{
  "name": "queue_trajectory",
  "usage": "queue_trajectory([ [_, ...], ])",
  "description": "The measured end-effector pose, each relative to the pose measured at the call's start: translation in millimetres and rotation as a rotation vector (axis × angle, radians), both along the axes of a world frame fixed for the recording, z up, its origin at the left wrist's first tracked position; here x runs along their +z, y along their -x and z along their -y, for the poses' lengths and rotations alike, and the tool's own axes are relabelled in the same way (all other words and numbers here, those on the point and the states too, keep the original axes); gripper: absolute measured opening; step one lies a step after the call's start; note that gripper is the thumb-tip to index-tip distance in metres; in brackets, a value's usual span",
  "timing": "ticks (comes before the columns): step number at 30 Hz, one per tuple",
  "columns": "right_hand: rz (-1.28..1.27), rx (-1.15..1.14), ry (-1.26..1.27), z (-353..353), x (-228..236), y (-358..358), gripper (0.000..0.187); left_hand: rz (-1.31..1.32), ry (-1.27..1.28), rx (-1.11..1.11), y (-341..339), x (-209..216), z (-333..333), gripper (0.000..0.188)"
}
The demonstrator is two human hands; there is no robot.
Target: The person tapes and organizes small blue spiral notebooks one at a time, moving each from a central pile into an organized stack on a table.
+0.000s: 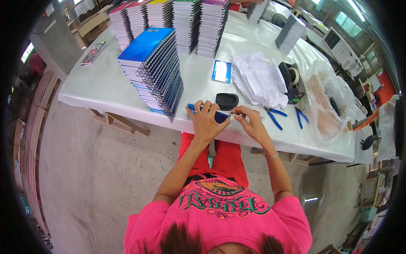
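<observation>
- A bare concrete floor (pixel 97 182) fills the room's lower half, with curved stacks of board-like sheets (pixel 31 139) along the left wall and windows high at the right.
- A long table (pixel 105 86) draped in a white cover runs across the view, resting on wooden trestle legs (pixel 120 122).
- A row of tall notebook stacks (pixel 169 21) with bright covers lines the far edge; two more stacks (pixel 289 34) stand toward the far right.
- Nearer, a leaning stack of spiral-bound notebooks (pixel 154 72) with a blue cover on top stands just left of the hands.
- A crumpled clear plastic bag (pixel 327 99) lies at the right end.
- A pile of loose ruled pages (pixel 258 80) sits beside a black tape dispenser (pixel 292 82).
- A small blue-and-white card (pixel 222 71) lies flat mid-table.
- Two blue-handled pliers (pixel 275 116) rest near the front edge, and a black oval pad (pixel 227 101) lies just behind the hands.
- The left hand (pixel 205 122) grips a blue notebook (pixel 219 116) at the front edge, fingers curled over it.
- The right hand (pixel 253 122) pinches the wire coil (pixel 237 114) at the notebook's end.
</observation>
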State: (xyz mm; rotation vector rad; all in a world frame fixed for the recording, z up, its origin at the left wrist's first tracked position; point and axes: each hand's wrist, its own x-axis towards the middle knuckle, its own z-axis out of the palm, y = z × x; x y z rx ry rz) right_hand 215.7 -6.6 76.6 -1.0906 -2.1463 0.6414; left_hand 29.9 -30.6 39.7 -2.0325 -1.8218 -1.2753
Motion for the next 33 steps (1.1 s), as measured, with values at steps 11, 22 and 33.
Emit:
queue_trajectory([
  [11,-0.02,-0.038,0.153,6,-12,1,0.014,0.024,0.05,-0.025,2,-2,2,0.048],
  [22,0.11,-0.138,-0.23,10,-5,16,0.009,-0.059,0.157,-0.014,3,2,2,0.034],
  [33,0.237,0.025,-0.227,-23,-10,2,0.013,0.192,0.065,-0.075,17,7,8,0.041],
])
